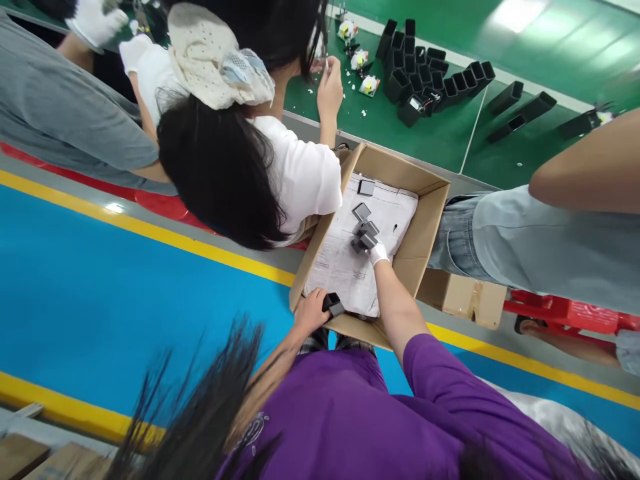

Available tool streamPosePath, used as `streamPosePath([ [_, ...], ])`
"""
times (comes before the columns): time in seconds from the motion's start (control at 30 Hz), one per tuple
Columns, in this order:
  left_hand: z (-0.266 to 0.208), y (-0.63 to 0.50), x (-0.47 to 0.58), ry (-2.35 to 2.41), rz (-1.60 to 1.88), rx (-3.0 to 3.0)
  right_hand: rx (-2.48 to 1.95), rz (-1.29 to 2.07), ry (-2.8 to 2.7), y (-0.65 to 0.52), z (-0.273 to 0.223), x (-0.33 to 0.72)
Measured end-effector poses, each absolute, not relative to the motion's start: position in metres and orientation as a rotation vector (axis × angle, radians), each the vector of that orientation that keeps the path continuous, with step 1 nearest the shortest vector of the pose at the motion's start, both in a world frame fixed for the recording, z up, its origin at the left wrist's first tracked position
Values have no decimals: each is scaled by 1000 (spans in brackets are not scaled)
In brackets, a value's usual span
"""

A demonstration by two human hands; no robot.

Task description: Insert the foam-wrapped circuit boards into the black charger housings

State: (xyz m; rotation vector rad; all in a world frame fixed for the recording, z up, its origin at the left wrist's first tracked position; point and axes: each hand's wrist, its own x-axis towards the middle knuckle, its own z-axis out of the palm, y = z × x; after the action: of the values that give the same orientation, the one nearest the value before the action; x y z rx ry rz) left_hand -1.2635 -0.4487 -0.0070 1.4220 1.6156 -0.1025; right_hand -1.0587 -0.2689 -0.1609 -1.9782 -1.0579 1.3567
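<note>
Loose cases lie just beyond the right hand, whose fingers clamp a grey case; the left hand grips a black case.

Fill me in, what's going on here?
A person in a purple shirt is working over an open cardboard box. The left hand holds a black housing at the near rim. The gloved right hand touches a cluster of dark pieces on the paper inside; its exact grip is unclear. Black cases stand on the green table beyond.
</note>
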Motion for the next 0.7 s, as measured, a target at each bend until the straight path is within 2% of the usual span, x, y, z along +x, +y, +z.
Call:
streamPosePath([
  [0.37, -12, -453, -1254, 1756, -161, 1337, -2022, 1422, -936, -271, -161, -1047],
  [0.53, -22, -423, -1252, 1754, -17, 1205, -2066, 1444, -988, -303, -139, -1016],
  [0.7, -53, -365, -1232, 1737, 168, 1123, -2133, 1447, -1092, -309, -126, -1000],
])
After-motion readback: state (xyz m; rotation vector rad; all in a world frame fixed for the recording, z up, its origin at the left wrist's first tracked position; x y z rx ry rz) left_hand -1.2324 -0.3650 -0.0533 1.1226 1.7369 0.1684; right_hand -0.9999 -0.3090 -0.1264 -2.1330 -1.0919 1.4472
